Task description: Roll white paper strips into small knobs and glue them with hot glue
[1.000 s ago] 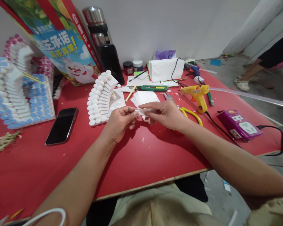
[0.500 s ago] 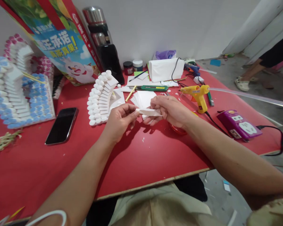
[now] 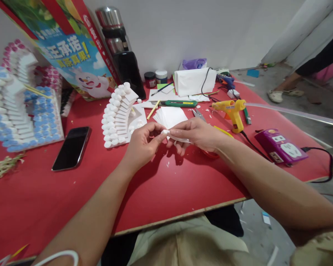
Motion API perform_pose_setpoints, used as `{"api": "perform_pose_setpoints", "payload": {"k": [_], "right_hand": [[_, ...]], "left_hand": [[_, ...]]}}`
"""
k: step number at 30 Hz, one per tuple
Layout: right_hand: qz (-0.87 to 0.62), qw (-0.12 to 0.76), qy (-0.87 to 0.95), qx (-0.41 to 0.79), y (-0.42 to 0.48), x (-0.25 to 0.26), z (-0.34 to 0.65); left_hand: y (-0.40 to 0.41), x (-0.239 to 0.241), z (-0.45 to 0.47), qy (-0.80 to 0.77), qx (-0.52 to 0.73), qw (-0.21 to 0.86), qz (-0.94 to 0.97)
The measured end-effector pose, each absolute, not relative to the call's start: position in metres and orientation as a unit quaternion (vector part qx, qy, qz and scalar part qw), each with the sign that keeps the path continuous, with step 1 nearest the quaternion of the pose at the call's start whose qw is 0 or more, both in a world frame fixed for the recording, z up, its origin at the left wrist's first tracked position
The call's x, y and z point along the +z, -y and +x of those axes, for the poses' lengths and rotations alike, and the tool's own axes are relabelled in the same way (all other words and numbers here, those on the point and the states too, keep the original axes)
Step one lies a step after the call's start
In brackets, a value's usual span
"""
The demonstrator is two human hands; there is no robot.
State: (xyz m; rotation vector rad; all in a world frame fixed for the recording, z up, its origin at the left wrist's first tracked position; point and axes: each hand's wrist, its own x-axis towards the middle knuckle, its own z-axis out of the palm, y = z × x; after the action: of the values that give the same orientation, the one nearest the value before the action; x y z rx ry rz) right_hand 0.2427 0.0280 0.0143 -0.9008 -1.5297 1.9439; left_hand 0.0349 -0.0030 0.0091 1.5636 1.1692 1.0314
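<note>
Both hands meet over the red table [image 3: 166,192], pinching one piece of thin white paper [image 3: 164,132]. My left hand [image 3: 143,144] has thumb and forefinger closed on its small bunched end. My right hand [image 3: 201,135] holds the rest, thumb on top and fingers below; most of the paper is hidden there. Just beyond lies a fanned stack of white sheets [image 3: 172,115]. Left of it stands a curved white stepped model [image 3: 119,120] edged with small rounded white pieces. Scissors [image 3: 199,114] lie partly under my right hand.
A yellow glue gun [image 3: 231,109], purple power socket [image 3: 281,146] and green cutter [image 3: 180,103] lie to the right and behind. A phone [image 3: 71,148], blue-and-white model [image 3: 41,118], printed box [image 3: 80,55] and steel flask [image 3: 111,22] stand left. A person's legs [image 3: 296,79] show at right.
My right hand has shifted left against my left fingers, its thumb now pressing on the paper. The paper's end looks more bunched, and less of the strip shows. The background person's feet moved left.
</note>
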Motion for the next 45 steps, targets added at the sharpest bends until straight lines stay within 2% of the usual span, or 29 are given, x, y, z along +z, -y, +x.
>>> {"api": "perform_pose_setpoints", "payload": {"k": [7,9,13,15,21,29,33,40,45], "right_hand": [[-0.402,0.300,0.621,0.601,-0.022,0.017,0.234],[-0.440,0.331,0.658,0.514,-0.018,0.014,0.230],[-0.467,0.380,0.757,0.254,-0.009,0.009,0.223],[-0.450,0.381,0.781,0.205,-0.005,0.009,0.222],[-0.431,0.366,0.786,0.251,-0.004,0.014,0.224],[-0.435,0.375,0.784,0.235,-0.007,0.010,0.224],[-0.424,0.380,0.787,0.238,-0.009,0.014,0.230],[-0.321,0.319,0.779,0.434,-0.018,0.025,0.249],[-0.326,0.319,0.783,0.423,-0.019,0.023,0.248]], "left_hand": [[0.002,0.006,0.039,-0.475,0.442,0.480,0.590],[0.004,0.007,0.043,-0.478,0.459,0.485,0.570],[0.010,0.008,0.055,-0.494,0.500,0.471,0.534],[0.012,0.007,0.058,-0.493,0.521,0.462,0.521],[0.012,0.002,0.059,-0.488,0.561,0.421,0.519],[0.018,-0.005,0.064,-0.506,0.560,0.387,0.530],[0.017,-0.001,0.062,-0.478,0.559,0.441,0.515],[0.002,0.004,0.036,-0.421,0.450,0.588,0.524],[-0.001,0.005,0.032,-0.418,0.454,0.585,0.526]]}}
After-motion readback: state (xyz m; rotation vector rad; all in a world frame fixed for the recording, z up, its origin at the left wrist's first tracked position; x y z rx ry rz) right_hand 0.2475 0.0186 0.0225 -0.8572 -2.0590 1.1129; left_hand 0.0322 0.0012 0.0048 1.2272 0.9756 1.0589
